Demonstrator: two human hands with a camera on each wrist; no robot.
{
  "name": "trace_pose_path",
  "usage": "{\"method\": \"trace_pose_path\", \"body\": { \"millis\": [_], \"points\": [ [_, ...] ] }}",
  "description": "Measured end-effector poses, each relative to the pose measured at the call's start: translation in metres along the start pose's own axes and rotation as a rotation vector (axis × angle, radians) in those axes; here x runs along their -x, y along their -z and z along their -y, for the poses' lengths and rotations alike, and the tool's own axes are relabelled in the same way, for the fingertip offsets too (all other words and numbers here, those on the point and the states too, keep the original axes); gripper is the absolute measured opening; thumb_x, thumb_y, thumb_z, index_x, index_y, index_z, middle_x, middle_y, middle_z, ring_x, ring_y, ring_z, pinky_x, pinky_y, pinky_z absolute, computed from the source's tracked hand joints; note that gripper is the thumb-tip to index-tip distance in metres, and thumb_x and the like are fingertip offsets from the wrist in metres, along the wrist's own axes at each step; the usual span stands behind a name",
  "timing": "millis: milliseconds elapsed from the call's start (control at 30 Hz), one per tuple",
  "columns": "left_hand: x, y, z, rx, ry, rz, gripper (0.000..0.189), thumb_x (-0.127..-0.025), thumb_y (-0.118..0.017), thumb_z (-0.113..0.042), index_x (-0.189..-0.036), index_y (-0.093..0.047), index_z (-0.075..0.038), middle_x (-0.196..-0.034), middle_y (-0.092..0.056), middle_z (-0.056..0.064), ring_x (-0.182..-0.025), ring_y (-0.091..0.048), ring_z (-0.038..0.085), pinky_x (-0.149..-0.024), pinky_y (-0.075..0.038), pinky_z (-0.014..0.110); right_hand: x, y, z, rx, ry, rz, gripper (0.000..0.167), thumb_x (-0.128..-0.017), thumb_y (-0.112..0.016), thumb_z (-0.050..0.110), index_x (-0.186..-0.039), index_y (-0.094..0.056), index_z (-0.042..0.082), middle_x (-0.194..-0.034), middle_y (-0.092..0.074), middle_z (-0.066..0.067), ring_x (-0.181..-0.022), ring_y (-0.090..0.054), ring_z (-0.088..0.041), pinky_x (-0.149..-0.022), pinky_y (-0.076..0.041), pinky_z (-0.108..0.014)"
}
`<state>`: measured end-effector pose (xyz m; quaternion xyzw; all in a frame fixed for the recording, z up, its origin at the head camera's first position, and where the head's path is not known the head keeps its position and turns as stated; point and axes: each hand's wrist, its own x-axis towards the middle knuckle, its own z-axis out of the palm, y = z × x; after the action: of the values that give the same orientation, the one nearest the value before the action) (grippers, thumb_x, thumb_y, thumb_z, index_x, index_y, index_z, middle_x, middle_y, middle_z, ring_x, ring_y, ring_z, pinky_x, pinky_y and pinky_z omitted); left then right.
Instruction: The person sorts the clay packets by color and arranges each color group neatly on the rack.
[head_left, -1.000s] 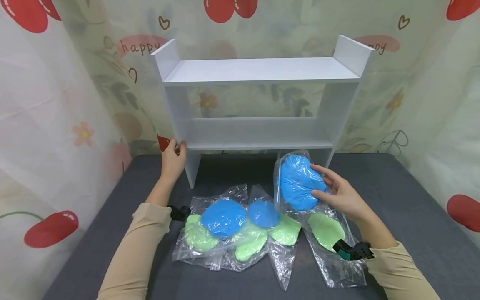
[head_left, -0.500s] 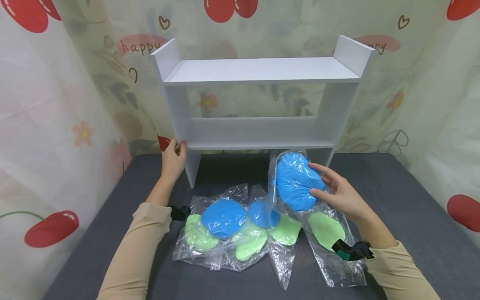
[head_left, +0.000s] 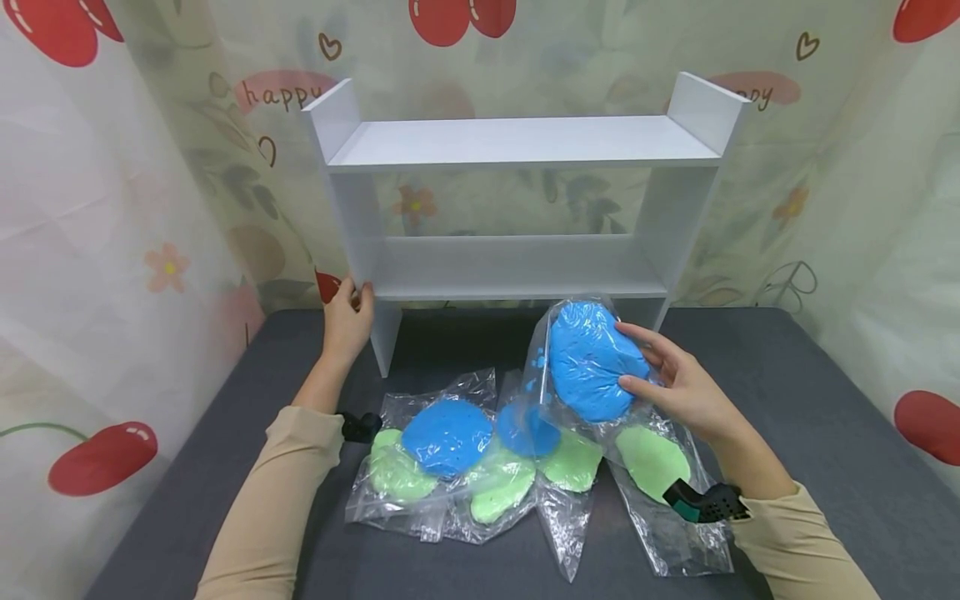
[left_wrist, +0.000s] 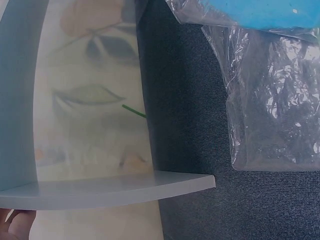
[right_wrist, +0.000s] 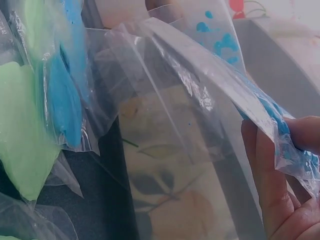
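Observation:
My right hand point(head_left: 678, 387) pinches a clear plastic bag of blue clay-like material point(head_left: 588, 358) between thumb and fingers, raised in front of the shelf's lower right part. In the right wrist view the bag's film point(right_wrist: 200, 90) stretches out from the fingers, with small blue bits inside. At the white shelf point(head_left: 510, 267), my left hand point(head_left: 347, 321) grips the lower left side panel by its edge; only some fingers point(left_wrist: 20, 225) show in the left wrist view. On the table lie several more bags, with blue lumps point(head_left: 447, 436) and green lumps point(head_left: 652, 458).
The two-tier shelf stands at the back of a dark grey table point(head_left: 787, 400). Its top board point(head_left: 517, 140) has raised ends. A patterned curtain point(head_left: 187, 208) with cherries and flowers surrounds the table. Wrist cameras point(head_left: 705, 502) sit at both cuffs.
The bag of blue material in my right hand has tilted and shifted slightly left, its film now spreading over the smaller blue lump. My left hand has stayed at the shelf's side.

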<state>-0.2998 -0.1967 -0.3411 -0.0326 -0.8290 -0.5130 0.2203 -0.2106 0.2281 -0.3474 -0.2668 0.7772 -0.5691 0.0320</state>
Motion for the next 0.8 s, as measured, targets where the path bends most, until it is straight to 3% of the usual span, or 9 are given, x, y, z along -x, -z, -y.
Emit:
{"method": "trace_pose_path", "body": {
  "millis": [433,800],
  "points": [
    [0.002,0.0,0.001,-0.006,-0.022,-0.005,0.042,-0.099,-0.041,-0.018,-0.139,-0.042,-0.004,-0.14,-0.047,0.02,-0.121,-0.052,0.04,-0.094,-0.047,0.051,-0.003,-0.002,0.014,-0.09,0.054,-0.001,0.066,-0.09,-0.054,-0.005,-0.147,-0.025,0.009,-0.129,-0.051,0.014,-0.112,-0.056,0.0,-0.077,-0.054,-0.021],
    [0.002,0.001,0.0,-0.016,-0.015,-0.002,0.043,-0.099,-0.041,-0.018,-0.139,-0.042,-0.005,-0.141,-0.046,0.019,-0.121,-0.052,0.04,-0.094,-0.047,0.05,-0.007,-0.005,0.025,-0.099,0.103,-0.026,0.065,-0.089,-0.054,-0.007,-0.147,-0.027,0.008,-0.132,-0.05,0.012,-0.111,-0.057,-0.002,-0.071,-0.054,-0.022]
  ]
}}
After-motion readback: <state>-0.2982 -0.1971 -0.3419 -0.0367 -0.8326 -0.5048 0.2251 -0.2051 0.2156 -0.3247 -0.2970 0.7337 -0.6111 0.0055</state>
